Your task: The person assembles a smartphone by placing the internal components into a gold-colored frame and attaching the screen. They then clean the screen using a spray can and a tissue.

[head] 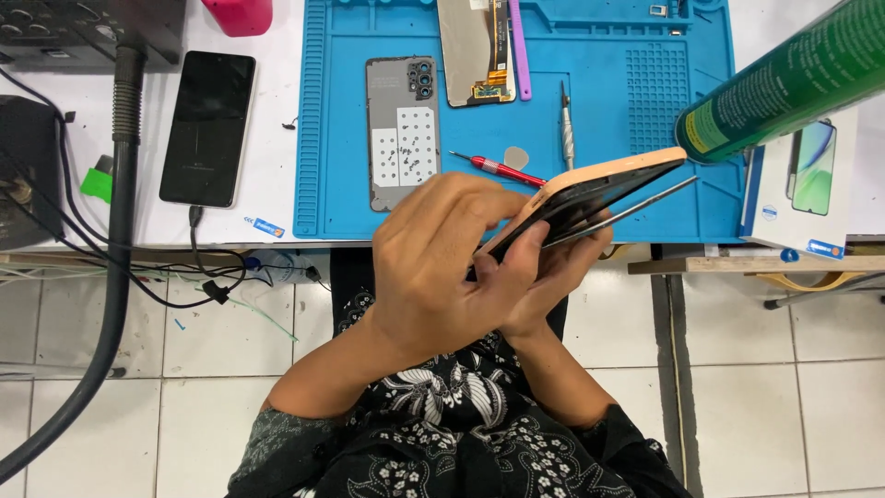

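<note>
Peach-backed phone (590,189) is gripped by both hands, left hand (442,263) over right hand (553,277).

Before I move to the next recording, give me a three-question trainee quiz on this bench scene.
1. True or false: both hands hold the peach phone above the table edge.
2. Which lies on the blue mat? A) a grey back cover with camera holes, B) a hammer, C) a cup.
3. Fill in: the black phone left of the mat lies on the ____ table, with a cable at its lower end.

Key:
1. True; the left hand is in front and the right hand behind.
2. A; the back cover lies near the red screwdriver.
3. White.
</note>
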